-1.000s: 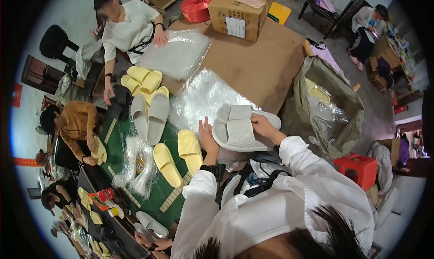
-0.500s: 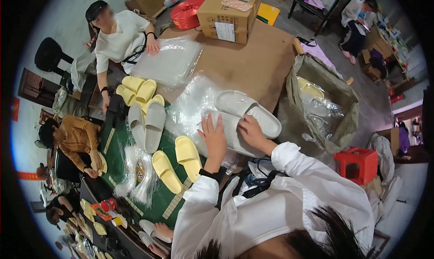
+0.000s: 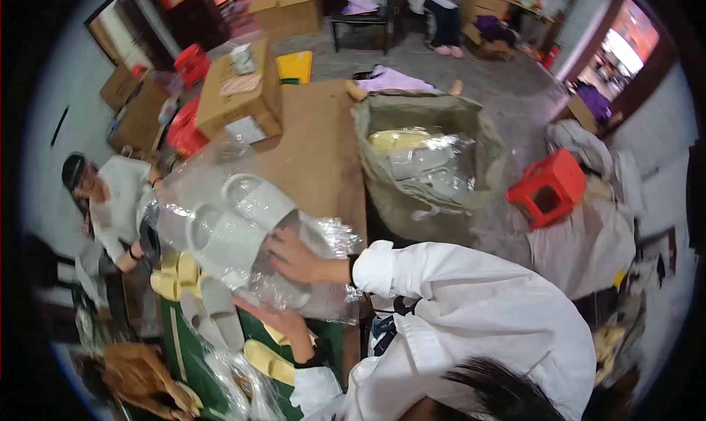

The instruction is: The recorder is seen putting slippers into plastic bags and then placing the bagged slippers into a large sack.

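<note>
While the right hand [image 3: 294,258] lies flat and open on a clear bag [image 3: 243,237], white slippers [image 3: 239,226] show inside. Beneath it, the left hand [image 3: 276,319] grips the bag's lower edge.

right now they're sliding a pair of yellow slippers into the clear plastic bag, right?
Not quite: the head view shows the slippers in the clear plastic bag are white, not yellow. The right hand rests on the bag; yellow slippers lie on the green table below.

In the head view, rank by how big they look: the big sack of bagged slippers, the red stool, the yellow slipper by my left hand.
1. Sack, clearly largest.
2. Red stool.
3. Yellow slipper, smallest, though partly hidden and nearer the camera.
</note>
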Available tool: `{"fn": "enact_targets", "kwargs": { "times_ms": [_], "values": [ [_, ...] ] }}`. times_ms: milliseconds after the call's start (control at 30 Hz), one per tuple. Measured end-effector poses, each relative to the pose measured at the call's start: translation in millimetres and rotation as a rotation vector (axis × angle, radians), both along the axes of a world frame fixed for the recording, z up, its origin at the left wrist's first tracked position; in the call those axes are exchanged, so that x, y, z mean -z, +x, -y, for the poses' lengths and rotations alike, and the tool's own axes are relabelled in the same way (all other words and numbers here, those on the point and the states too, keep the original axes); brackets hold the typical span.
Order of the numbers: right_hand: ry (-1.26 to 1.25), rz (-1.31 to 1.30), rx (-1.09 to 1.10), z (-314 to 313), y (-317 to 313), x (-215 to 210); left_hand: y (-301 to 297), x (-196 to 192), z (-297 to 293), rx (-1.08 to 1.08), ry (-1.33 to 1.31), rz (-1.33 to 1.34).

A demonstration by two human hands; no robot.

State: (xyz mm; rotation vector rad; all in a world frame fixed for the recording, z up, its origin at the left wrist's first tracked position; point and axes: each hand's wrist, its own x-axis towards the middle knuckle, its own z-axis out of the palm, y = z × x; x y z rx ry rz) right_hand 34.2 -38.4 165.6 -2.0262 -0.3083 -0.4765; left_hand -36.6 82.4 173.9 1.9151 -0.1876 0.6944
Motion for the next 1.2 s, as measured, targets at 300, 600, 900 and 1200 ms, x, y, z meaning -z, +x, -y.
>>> {"fn": "enact_targets", "kwargs": {
  "times_ms": [300,600,900,1200],
  "values": [
    [0.195,0.219,0.334,85,-14,-72,-12,-36,70,0.44,0.059,0.07],
    [0.32,-0.058,0.988,264,-45,-48,-18,-89,220,0.916,0.117,-0.282],
    [0.417,-0.274,0.749,394,-128,-5,67,-89,395,1.299,0.172,-0.494],
    [0.4,-0.466,0.283,430,-209,-7,78,-89,506,1.492,0.32,-0.886]
  ]
}}
